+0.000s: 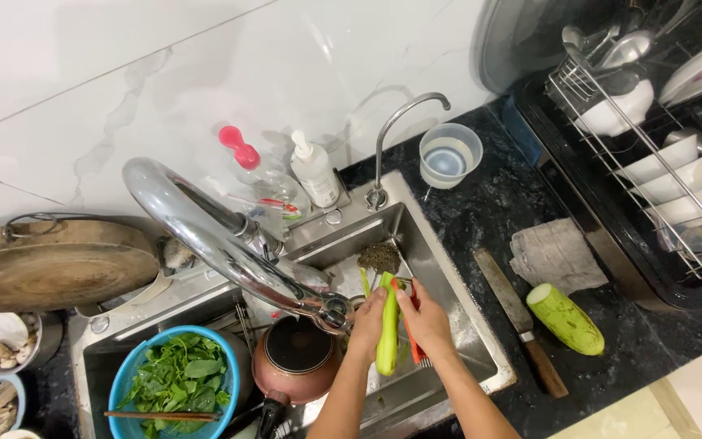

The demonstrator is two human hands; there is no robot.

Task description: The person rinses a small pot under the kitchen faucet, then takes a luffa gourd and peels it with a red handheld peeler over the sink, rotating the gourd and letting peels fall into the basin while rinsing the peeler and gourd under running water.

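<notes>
- While the big chrome tap point(205, 232) arches over the sink point(448, 284), a blue colander point(127, 378) of leafy greens point(180, 380) sits at far left, chopsticks point(160, 416) laid across it, seemingly parked to drain.
- Beside it rests a copper-coloured pot point(296, 358), lid on.
- Left hand point(367, 321) wraps the green gourd piece point(387, 329), grip closed round it, holding it upright over the basin so peelings drop inside.
- Right hand point(424, 317) clamps an orange peeler point(410, 337) against the gourd's side.
- On the black table point(481, 219), knife point(522, 321) and unpeeled gourd half point(566, 319) lie within reach.
</notes>
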